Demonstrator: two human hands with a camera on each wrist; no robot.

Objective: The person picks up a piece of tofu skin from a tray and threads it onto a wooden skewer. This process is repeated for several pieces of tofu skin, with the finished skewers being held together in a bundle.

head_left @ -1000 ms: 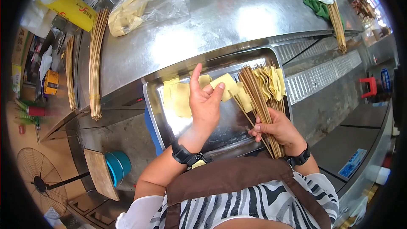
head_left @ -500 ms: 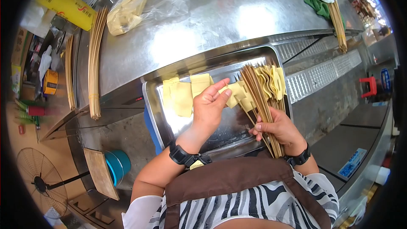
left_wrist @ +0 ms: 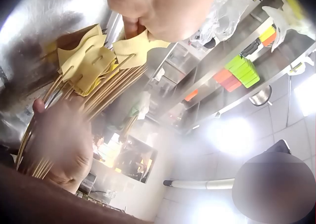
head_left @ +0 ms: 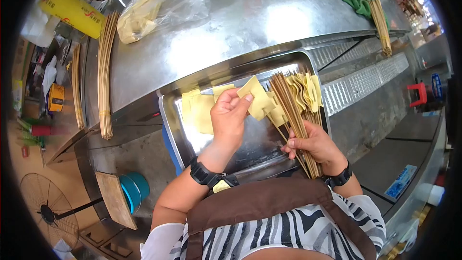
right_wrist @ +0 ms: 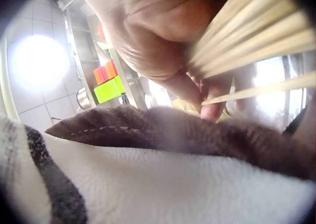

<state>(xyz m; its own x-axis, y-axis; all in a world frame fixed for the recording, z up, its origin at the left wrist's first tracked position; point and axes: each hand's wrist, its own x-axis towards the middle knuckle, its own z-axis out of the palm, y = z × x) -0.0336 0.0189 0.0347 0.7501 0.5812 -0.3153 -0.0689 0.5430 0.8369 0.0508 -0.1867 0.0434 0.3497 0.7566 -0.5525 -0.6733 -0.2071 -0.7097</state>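
Observation:
In the head view my left hand [head_left: 228, 118] pinches a thin yellow sheet [head_left: 254, 95], like tofu skin, between thumb and fingers. In the left wrist view, a skewer runs up to that sheet [left_wrist: 132, 50]. My right hand [head_left: 315, 147] grips a thick bundle of bamboo skewers [head_left: 288, 103], points away from the body. One skewer slants apart from the bundle, with folded yellow sheets [head_left: 276, 114] threaded near its tip. Beyond the bundle, several wavy skewered sheets [head_left: 303, 94] lie in the metal tray [head_left: 168, 115]. Flat loose sheets [head_left: 197, 110] are at the tray's left.
A steel table [head_left: 240, 14] runs behind the tray. On it lie a clear plastic bag [head_left: 139, 19] of yellow sheets, a skewer bundle [head_left: 106, 77] and a yellow roll [head_left: 72, 12]. Wrapped skewers [head_left: 380, 24] rest beside a green cloth [head_left: 356, 5] at right. A teal bucket [head_left: 134, 188] stands lower left.
The left hand went in toward the slanted skewer with its sheet, then drew back left; the pinched sheet now stands raised and spread out. The right hand and bundle have stayed nearly still.

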